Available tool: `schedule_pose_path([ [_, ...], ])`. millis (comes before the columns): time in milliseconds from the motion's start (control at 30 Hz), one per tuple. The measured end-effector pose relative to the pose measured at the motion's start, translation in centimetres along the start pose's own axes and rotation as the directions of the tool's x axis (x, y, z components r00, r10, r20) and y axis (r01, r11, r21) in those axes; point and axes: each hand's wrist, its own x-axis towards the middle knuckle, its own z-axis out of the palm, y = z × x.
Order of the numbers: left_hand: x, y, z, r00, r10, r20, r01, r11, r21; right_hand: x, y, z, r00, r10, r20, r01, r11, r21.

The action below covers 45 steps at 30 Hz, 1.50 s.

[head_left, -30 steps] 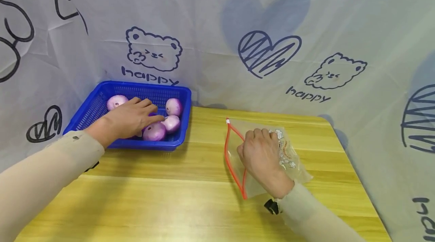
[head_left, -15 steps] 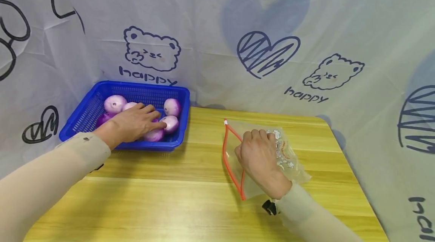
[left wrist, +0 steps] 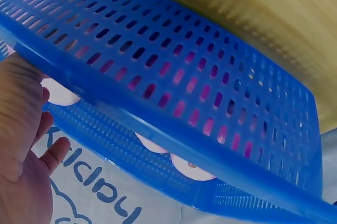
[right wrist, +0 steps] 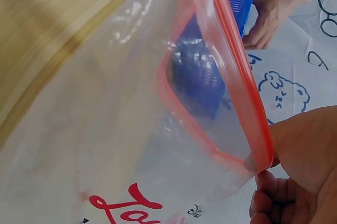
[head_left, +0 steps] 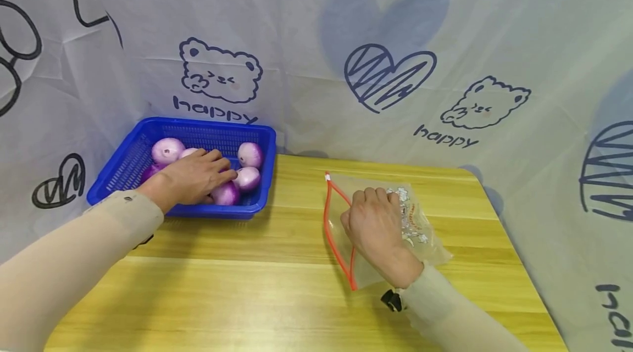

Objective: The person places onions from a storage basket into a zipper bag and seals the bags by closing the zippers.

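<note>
My left hand (head_left: 195,176) is lowered into a blue plastic basket (head_left: 247,210) of purple onions, with its fingers bent down over them. An onion (head_left: 226,194) lies beside its thumb and another (head_left: 248,178) is just to the right. In the left wrist view the basket wall (left wrist: 174,66) hides part of the hand, so any grasp under the palm is not visible. My right hand (head_left: 376,231) pinches the upper edge of a clear zip bag (head_left: 427,231) with a red seal. The bag's mouth gapes toward the basket, as the right wrist view also shows.
More onions lie in the basket, one (head_left: 168,150) at the back left and one (head_left: 250,154) at the back right. The wooden table (head_left: 237,291) meets a printed cloth (head_left: 306,99) behind and at both sides.
Over the last second my left hand has shifted slightly lower among the onions, and its thumb has drawn in a little from the onion on the right. The right hand and bag stay put.
</note>
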Motion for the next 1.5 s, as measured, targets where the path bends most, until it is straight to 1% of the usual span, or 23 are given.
schedule_pose_path([
  [167, 0.11, -0.09, -0.25, 1.0, -0.013, 0.015, 0.013, 0.999, -0.042, 0.12, -0.01, -0.12, 0.999, -0.019, -0.034, 0.019, 1.0, 0.02],
  [267, 0.15, -0.21, -0.65, 0.999, -0.031, 0.007, 0.032, 0.997, -0.074, 0.11, 0.03, -0.14, 1.0, -0.014, -0.018, 0.014, 1.0, 0.022],
  [367, 0.21, -0.26, -0.97, 0.999, -0.049, -0.018, 0.046, 0.993, -0.111, 0.02, 0.1, -0.13, 1.0, -0.005, 0.007, 0.005, 1.0, 0.014],
  [467, 0.33, -0.15, -0.99, 0.998, -0.061, -0.03, 0.057, 0.99, -0.129, -0.04, 0.16, -0.08, 1.0, -0.004, 0.018, 0.004, 1.0, 0.007],
  [700, 0.54, 0.03, -0.71, 0.991, -0.115, -0.062, 0.11, 0.991, -0.07, -0.14, 0.25, -0.05, 1.0, -0.014, 0.015, 0.014, 1.0, 0.012],
  [933, 0.3, -0.26, -0.56, 0.981, -0.156, -0.119, 0.147, 0.986, -0.084, -0.15, 0.35, -0.1, 1.0, -0.022, -0.003, 0.022, 0.999, 0.026],
  [1100, 0.34, -0.27, -0.5, 0.971, -0.171, -0.169, 0.165, 0.985, -0.05, -0.21, 0.51, -0.06, 1.0, -0.02, -0.011, 0.021, 0.999, 0.027],
  [1300, 0.4, -0.23, -0.54, 0.955, -0.176, -0.24, 0.178, 0.984, -0.013, -0.23, 0.65, -0.01, 1.0, -0.016, -0.023, 0.017, 1.0, 0.027],
  [1500, 0.46, -0.26, -0.64, 0.935, -0.209, -0.287, 0.218, 0.976, 0.001, -0.19, 0.62, -0.04, 1.0, -0.002, -0.019, 0.002, 0.999, 0.033],
])
